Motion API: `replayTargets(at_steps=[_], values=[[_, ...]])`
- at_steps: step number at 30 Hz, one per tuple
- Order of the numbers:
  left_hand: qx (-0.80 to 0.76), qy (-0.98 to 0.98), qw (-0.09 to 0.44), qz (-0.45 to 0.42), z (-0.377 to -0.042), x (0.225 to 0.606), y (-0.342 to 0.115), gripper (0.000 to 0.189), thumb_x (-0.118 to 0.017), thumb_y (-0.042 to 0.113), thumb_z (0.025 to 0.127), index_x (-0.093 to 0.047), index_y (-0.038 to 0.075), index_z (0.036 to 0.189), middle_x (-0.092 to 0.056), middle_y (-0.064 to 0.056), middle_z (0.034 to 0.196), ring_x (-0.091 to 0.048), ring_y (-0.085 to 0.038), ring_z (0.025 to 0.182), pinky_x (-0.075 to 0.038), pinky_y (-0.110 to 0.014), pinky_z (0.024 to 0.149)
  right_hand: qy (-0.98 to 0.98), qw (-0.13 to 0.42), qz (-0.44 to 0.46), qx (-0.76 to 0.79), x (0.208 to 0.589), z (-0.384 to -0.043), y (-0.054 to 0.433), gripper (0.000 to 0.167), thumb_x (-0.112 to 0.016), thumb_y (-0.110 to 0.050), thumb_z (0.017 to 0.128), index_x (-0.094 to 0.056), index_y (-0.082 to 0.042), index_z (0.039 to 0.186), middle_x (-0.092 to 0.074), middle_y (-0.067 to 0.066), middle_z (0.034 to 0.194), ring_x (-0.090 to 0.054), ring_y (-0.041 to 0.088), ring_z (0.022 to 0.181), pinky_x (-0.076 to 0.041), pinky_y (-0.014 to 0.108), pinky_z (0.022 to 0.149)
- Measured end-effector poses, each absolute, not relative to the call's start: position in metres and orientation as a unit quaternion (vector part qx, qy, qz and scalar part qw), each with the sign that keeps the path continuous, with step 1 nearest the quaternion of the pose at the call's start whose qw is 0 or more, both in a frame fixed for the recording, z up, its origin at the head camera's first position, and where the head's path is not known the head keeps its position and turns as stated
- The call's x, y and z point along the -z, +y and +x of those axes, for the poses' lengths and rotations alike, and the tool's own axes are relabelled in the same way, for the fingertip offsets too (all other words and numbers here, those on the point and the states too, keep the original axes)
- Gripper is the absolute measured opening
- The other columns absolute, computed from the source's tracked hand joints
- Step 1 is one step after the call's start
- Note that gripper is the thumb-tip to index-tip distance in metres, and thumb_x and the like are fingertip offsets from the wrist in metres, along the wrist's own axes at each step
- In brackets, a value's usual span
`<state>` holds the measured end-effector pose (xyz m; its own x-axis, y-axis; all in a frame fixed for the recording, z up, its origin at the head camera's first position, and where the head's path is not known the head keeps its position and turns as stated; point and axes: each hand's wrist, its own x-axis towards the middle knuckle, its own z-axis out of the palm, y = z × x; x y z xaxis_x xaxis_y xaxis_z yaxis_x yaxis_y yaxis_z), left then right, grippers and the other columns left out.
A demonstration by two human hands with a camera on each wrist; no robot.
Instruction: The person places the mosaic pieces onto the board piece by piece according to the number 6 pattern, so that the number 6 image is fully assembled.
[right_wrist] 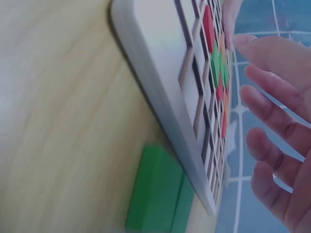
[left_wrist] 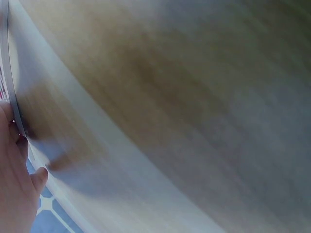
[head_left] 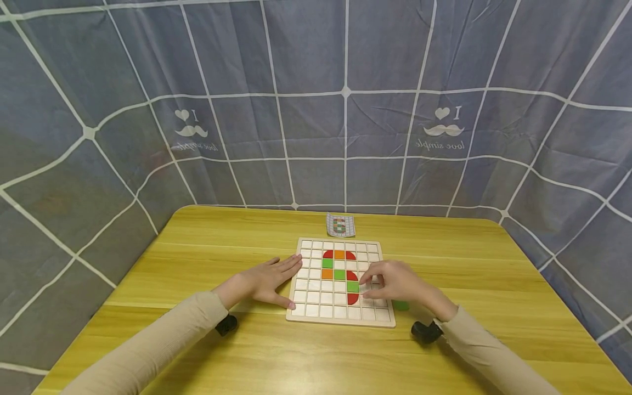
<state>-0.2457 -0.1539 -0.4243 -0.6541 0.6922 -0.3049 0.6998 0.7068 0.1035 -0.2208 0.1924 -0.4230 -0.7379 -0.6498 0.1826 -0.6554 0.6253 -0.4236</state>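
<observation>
A wooden grid board (head_left: 340, 323) with white square cells lies on the table. Set in its cells are red rounded pieces (head_left: 353, 299), green squares (head_left: 353, 286) and orange squares (head_left: 339, 254), tracing a curved figure. My left hand (head_left: 266, 281) rests at the board's left edge, fingers straight and thumb spread; the left wrist view catches only part of it. Over the board's right side, beside the lower green and red pieces, hovers my right hand (head_left: 395, 282). Its fingers are loosely bent and apart, and the right wrist view shows nothing held between them.
Green blocks (right_wrist: 153, 187) lie on the table against the board's right edge, partly under my right hand in the head view. Behind the board is a small printed card (head_left: 340, 225) with a similar coloured figure. A grey checked curtain (head_left: 316, 126) surrounds the table's back and sides.
</observation>
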Motion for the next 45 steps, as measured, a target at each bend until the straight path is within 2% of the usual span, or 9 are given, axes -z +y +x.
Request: replayTargets(at_steps=[5,10,17,26,45], values=[[0.018,0.911,0.164,0.377,-0.245,0.424,-0.154,0.104,-0.051,0.072,0.084,-0.007,0.012,0.156,0.001,-0.006,0.164,-0.005,-0.019,0.151,-0.012,-0.046,0.122,-0.909,-0.001,0.344,-0.235,0.421,-0.221,0.207,0.020,-0.079,-0.035,0.078,-0.076,-0.022,0.093,-0.065,-0.010,0.080,-0.046,0.000,0.059,-0.038,0.016,0.055],[0.019,0.912,0.163,0.376,-0.244,0.425,-0.154,0.103,-0.050,0.072,0.084,-0.007,0.013,0.156,0.000,-0.005,0.164,-0.005,-0.019,0.151,-0.013,-0.046,0.122,-0.917,0.016,0.327,-0.226,0.421,-0.219,0.221,0.020,-0.080,-0.034,0.076,-0.075,-0.024,0.092,-0.063,-0.011,0.077,-0.045,-0.002,0.059,-0.037,0.016,0.053],[0.015,0.912,0.164,0.376,-0.242,0.424,-0.154,0.103,-0.051,0.072,0.084,-0.008,0.012,0.156,0.000,-0.006,0.164,-0.006,-0.019,0.151,-0.013,-0.046,0.122,-0.921,0.033,0.311,-0.233,0.422,-0.215,0.241,0.021,-0.081,-0.030,0.075,-0.075,-0.022,0.093,-0.066,-0.012,0.082,-0.048,0.001,0.060,-0.038,0.016,0.054],[0.022,0.912,0.167,0.374,-0.244,0.424,-0.154,0.103,-0.051,0.071,0.084,-0.006,0.012,0.156,0.002,-0.006,0.164,-0.004,-0.019,0.151,-0.012,-0.047,0.122,-0.930,0.029,0.284,-0.233,0.428,-0.213,0.262,0.024,-0.080,-0.038,0.076,-0.074,-0.024,0.095,-0.070,-0.015,0.087,-0.046,-0.002,0.060,-0.038,0.017,0.054],[0.016,0.912,0.163,0.377,-0.244,0.424,-0.153,0.103,-0.050,0.072,0.084,-0.007,0.013,0.156,0.000,-0.005,0.164,-0.005,-0.019,0.151,-0.012,-0.047,0.122,-0.935,0.015,0.267,-0.235,0.437,-0.211,0.271,0.025,-0.077,-0.039,0.079,-0.074,-0.022,0.097,-0.066,-0.015,0.082,-0.045,-0.004,0.061,-0.039,0.017,0.054]])
